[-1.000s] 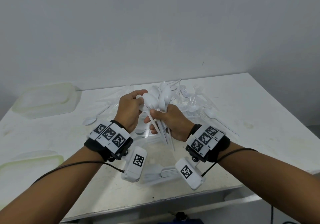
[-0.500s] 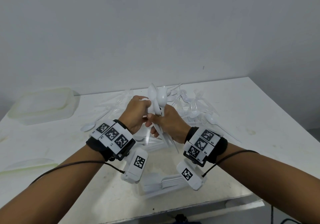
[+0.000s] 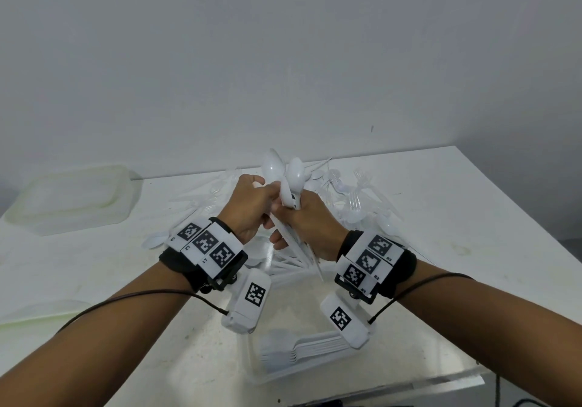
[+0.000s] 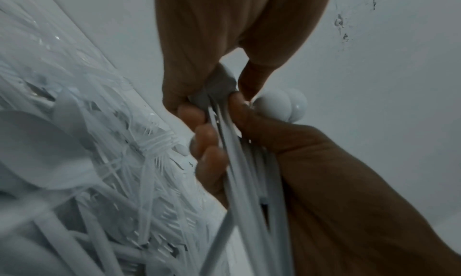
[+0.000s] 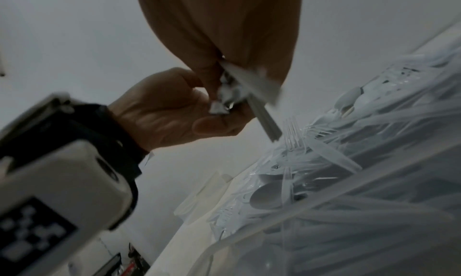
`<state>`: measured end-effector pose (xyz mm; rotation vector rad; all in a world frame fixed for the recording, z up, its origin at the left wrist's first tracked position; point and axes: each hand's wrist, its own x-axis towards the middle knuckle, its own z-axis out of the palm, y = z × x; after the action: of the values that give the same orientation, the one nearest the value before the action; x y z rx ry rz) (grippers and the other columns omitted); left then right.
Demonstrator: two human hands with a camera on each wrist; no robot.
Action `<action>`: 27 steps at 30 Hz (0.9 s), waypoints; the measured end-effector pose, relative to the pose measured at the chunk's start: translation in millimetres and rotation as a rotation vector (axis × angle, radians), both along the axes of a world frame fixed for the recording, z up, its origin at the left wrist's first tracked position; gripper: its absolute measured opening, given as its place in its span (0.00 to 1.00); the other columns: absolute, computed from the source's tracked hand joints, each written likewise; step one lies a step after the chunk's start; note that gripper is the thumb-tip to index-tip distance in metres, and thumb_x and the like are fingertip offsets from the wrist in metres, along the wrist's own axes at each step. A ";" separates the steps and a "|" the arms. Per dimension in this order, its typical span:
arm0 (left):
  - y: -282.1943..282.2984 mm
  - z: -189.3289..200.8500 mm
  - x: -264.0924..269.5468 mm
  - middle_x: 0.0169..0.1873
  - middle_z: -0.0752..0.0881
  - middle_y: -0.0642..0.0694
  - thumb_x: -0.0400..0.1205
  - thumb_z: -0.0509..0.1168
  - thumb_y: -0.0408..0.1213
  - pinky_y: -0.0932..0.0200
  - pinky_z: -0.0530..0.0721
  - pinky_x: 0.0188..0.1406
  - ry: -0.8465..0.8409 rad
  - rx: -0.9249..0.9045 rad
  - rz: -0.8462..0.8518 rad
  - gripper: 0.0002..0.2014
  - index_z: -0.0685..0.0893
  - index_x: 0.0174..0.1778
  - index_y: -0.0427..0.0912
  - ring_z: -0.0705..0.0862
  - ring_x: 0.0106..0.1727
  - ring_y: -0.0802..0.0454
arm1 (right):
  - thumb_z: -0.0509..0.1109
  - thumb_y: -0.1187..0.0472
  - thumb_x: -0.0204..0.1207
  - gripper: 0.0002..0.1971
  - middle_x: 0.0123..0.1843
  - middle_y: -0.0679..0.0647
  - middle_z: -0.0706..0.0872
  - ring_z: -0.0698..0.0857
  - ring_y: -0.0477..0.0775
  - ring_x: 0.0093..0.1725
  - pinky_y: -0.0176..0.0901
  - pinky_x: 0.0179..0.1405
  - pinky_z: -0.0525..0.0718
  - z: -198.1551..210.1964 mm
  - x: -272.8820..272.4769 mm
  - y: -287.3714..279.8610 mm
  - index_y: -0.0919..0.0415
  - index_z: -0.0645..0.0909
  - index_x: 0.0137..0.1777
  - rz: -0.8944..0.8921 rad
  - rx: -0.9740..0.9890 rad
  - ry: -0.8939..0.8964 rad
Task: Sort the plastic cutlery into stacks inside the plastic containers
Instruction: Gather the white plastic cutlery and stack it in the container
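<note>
Nearest me, a clear container (image 3: 315,372) sits at the table (image 3: 472,233) edge with forks (image 3: 302,351) already stacked flat inside. Above it my right hand (image 3: 315,221) is closed around a bundle of white spoons (image 3: 291,183), bowls up, while my left hand (image 3: 252,208) pinches their necks, probably to nest them. Beyond lies the unsorted cutlery pile (image 3: 356,198); far left, another container (image 3: 72,198).
</note>
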<state>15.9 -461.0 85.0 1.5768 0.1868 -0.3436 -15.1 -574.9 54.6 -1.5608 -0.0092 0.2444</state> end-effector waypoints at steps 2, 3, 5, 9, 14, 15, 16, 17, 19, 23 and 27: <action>2.9 -1.5 3.4 0.32 0.75 0.37 0.83 0.55 0.25 0.57 0.65 0.22 0.006 -0.006 0.006 0.08 0.66 0.53 0.40 0.70 0.20 0.48 | 0.63 0.60 0.85 0.12 0.41 0.67 0.86 0.87 0.62 0.32 0.49 0.30 0.88 1.4 1.2 -1.6 0.71 0.80 0.56 0.014 0.065 0.052; 4.3 -2.7 5.3 0.36 0.76 0.35 0.82 0.52 0.22 0.56 0.66 0.23 0.010 -0.013 0.015 0.10 0.67 0.56 0.39 0.71 0.23 0.47 | 0.62 0.61 0.86 0.12 0.42 0.68 0.86 0.87 0.62 0.32 0.49 0.31 0.88 1.8 2.3 -2.6 0.71 0.80 0.57 0.019 0.085 0.071; 5.9 -5.1 8.8 0.44 0.79 0.31 0.81 0.49 0.19 0.53 0.70 0.27 0.015 -0.013 0.026 0.16 0.69 0.62 0.37 0.74 0.29 0.44 | 0.61 0.62 0.86 0.12 0.44 0.69 0.86 0.88 0.63 0.33 0.51 0.32 0.89 2.1 6.2 -4.7 0.71 0.80 0.60 0.027 0.109 0.106; 7.0 -5.6 14.3 0.41 0.78 0.35 0.77 0.49 0.15 0.50 0.77 0.38 -0.006 -0.002 0.028 0.16 0.75 0.49 0.37 0.78 0.36 0.43 | 0.60 0.65 0.86 0.11 0.47 0.74 0.87 0.88 0.67 0.37 0.60 0.38 0.91 0.2 10.8 -10.0 0.72 0.80 0.57 0.038 0.057 0.131; 13.3 -10.7 25.9 0.40 0.82 0.32 0.76 0.48 0.13 0.44 0.86 0.48 0.035 -0.068 0.101 0.17 0.78 0.48 0.31 0.83 0.35 0.40 | 0.65 0.64 0.83 0.09 0.45 0.67 0.88 0.89 0.66 0.44 0.67 0.50 0.88 -7.3 12.5 -9.6 0.69 0.84 0.54 0.049 -0.107 0.086; 14.2 -12.0 26.5 0.40 0.82 0.32 0.75 0.48 0.12 0.44 0.86 0.47 0.036 -0.057 0.109 0.17 0.78 0.46 0.32 0.83 0.34 0.39 | 0.65 0.64 0.83 0.09 0.46 0.67 0.88 0.89 0.66 0.45 0.66 0.51 0.88 -7.7 13.2 -9.9 0.69 0.84 0.55 0.053 -0.137 0.087; 15.1 -15.2 27.9 0.40 0.83 0.32 0.75 0.48 0.12 0.45 0.86 0.47 0.029 -0.038 0.117 0.18 0.78 0.47 0.33 0.83 0.33 0.39 | 0.66 0.64 0.83 0.10 0.45 0.67 0.89 0.90 0.65 0.43 0.63 0.48 0.89 -7.8 13.8 -10.5 0.70 0.83 0.56 0.062 -0.144 0.101; 15.9 -17.8 29.0 0.41 0.83 0.32 0.74 0.48 0.12 0.47 0.85 0.46 0.022 -0.011 0.127 0.19 0.79 0.48 0.34 0.83 0.33 0.40 | 0.65 0.65 0.83 0.10 0.43 0.68 0.88 0.90 0.65 0.39 0.59 0.42 0.91 -7.1 13.5 -11.1 0.72 0.82 0.56 0.074 -0.131 0.127; 18.9 -22.6 31.2 0.44 0.83 0.32 0.74 0.48 0.13 0.50 0.81 0.42 0.015 0.015 0.155 0.21 0.80 0.52 0.35 0.81 0.32 0.43 | 0.64 0.65 0.84 0.09 0.38 0.67 0.86 0.87 0.62 0.30 0.51 0.30 0.89 -5.3 12.6 -12.9 0.73 0.79 0.55 0.090 -0.122 0.159; 20.6 -24.1 32.6 0.45 0.81 0.36 0.84 0.50 0.23 0.54 0.80 0.37 0.081 -0.141 0.185 0.13 0.80 0.51 0.37 0.78 0.35 0.45 | 0.65 0.65 0.83 0.07 0.32 0.61 0.83 0.82 0.54 0.25 0.42 0.22 0.83 -5.2 12.3 -16.3 0.70 0.81 0.50 0.104 -0.222 0.129; 13.0 -25.8 33.4 0.38 0.81 0.41 0.87 0.59 0.38 0.56 0.80 0.30 0.072 -0.219 0.125 0.08 0.79 0.50 0.37 0.80 0.36 0.47 | 0.65 0.65 0.83 0.10 0.30 0.61 0.83 0.79 0.50 0.21 0.38 0.19 0.75 -4.3 12.1 -15.3 0.67 0.80 0.41 0.192 -0.226 0.135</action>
<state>49.3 -448.0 59.2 1.3315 0.2920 -0.3122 -3.0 -590.3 50.3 -1.7673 -0.0266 0.5159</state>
